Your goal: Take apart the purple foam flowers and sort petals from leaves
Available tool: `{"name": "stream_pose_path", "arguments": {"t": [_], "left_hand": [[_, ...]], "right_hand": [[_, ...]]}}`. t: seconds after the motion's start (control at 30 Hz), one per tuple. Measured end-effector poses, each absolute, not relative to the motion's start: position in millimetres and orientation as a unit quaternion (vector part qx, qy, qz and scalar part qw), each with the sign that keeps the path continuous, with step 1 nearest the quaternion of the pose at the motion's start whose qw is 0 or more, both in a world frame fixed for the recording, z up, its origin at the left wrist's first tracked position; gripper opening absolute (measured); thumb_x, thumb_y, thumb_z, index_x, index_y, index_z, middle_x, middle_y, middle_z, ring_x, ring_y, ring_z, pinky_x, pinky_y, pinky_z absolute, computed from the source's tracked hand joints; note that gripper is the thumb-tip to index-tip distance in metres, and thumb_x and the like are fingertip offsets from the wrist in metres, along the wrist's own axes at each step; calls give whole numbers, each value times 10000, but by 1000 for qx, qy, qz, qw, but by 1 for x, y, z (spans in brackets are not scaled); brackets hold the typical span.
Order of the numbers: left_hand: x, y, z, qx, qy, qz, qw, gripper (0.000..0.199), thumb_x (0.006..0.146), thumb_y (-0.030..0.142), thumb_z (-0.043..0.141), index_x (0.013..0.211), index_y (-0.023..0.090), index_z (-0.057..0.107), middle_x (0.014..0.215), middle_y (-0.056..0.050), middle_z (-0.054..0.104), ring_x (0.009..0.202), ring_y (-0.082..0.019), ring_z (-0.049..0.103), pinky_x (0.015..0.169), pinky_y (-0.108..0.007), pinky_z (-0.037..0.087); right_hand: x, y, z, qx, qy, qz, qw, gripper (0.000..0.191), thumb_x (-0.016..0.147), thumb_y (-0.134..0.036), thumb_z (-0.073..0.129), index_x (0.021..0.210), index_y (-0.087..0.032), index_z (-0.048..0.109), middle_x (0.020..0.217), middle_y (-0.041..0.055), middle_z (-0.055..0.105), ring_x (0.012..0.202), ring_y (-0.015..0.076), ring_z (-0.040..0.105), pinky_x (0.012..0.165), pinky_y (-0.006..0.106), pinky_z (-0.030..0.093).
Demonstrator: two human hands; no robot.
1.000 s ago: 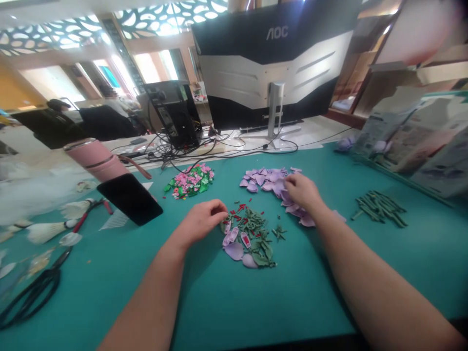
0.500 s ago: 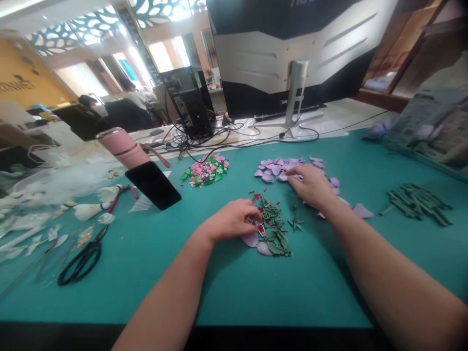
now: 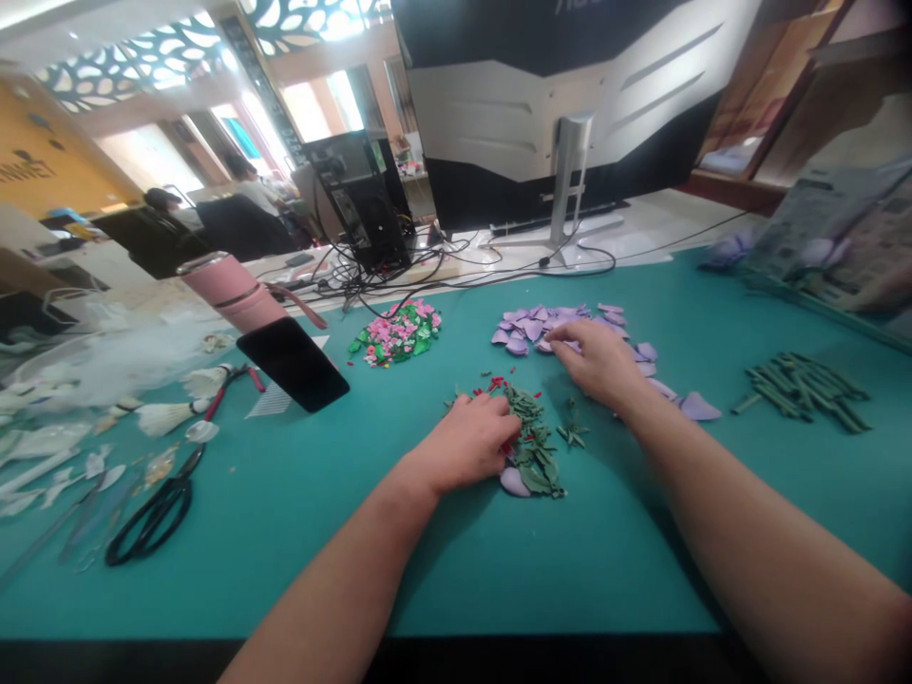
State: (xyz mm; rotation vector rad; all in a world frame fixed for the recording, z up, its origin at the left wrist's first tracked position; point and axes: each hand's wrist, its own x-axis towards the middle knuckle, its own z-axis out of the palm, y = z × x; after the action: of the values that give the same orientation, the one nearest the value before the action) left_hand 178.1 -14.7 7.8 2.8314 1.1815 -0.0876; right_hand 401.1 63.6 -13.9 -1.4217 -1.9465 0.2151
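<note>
The left hand (image 3: 474,439) is positioned palm down over the mixed pile of green plastic pieces (image 3: 525,410), fingers curled into it; whether they grip a piece cannot be told. Red pieces (image 3: 497,384) lie at the far edge of this pile, and 1 lilac petal (image 3: 515,482) lies at its near edge, beside the green leaf pieces (image 3: 536,465). The right hand (image 3: 595,361) is located at the lilac petal pile (image 3: 531,326), fingers bent, with the thumb and index fingertips at the petals; a grasp cannot be confirmed. The pink-and-green pile (image 3: 399,332) is located left of the lilac petal pile. The green stem pieces (image 3: 808,389) lie to the right of the right hand. All 4 piles rest on the teal mat (image 3: 285,570). At left, the smartphone (image 3: 294,364) is tilted in front of the pink bottle (image 3: 226,285); the black-handled scissors (image 3: 149,522) lie nearer the front edge.
</note>
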Motion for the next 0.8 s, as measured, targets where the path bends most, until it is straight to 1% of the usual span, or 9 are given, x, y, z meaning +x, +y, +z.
{"name": "stream_pose_path", "arguments": {"t": [0.1,0.2,0.37,0.5,0.63,0.7,0.8], "left_hand": [[179,-14,6,925,377,-23,34,52,818,200,557,817,188,608,960,-74,612,890,-235,546,698,-363,350],[180,-13,7,925,375,-21,47,83,830,203,548,803,188,625,933,-71,628,882,-231,557,699,-362,349],[179,-10,11,921,379,-33,79,145,881,166,517,897,186,659,947,-66,666,901,-226,590,744,-360,371],[175,-4,12,915,383,-4,128,158,944,216,498,911,180,648,941,-59,679,897,-218,612,757,-341,397],[166,0,15,884,410,63,218,154,936,294,533,872,188,624,912,-41,683,854,-197,614,742,-311,424],[160,1,17,845,439,88,292,159,930,323,522,884,198,607,834,-21,676,745,-174,614,688,-293,436],[154,3,20,767,473,107,420,171,924,347,480,942,208,578,655,22,622,550,-150,565,579,-279,437]], "right_hand": [[400,63,-13,-547,-754,93,352,225,884,-280,522,954,-205,722,1002,84,729,967,257,632,895,384,450],[398,62,-13,-543,-755,96,354,217,882,-272,529,939,-205,727,1001,84,734,959,255,632,889,380,449],[397,61,-11,-541,-756,91,356,206,879,-260,539,914,-200,733,965,83,735,916,248,636,851,366,455],[395,59,-9,-538,-758,94,355,190,875,-241,547,898,-201,731,934,76,740,879,242,641,814,355,456],[387,53,-7,-524,-769,126,344,182,879,-232,552,915,-211,729,929,65,743,861,227,649,776,333,460],[380,46,-5,-497,-784,166,334,176,880,-227,553,921,-215,724,920,54,744,851,210,654,760,314,462],[370,35,-2,-437,-813,239,302,156,874,-220,562,904,-227,715,874,23,740,802,176,651,717,279,456]]}}
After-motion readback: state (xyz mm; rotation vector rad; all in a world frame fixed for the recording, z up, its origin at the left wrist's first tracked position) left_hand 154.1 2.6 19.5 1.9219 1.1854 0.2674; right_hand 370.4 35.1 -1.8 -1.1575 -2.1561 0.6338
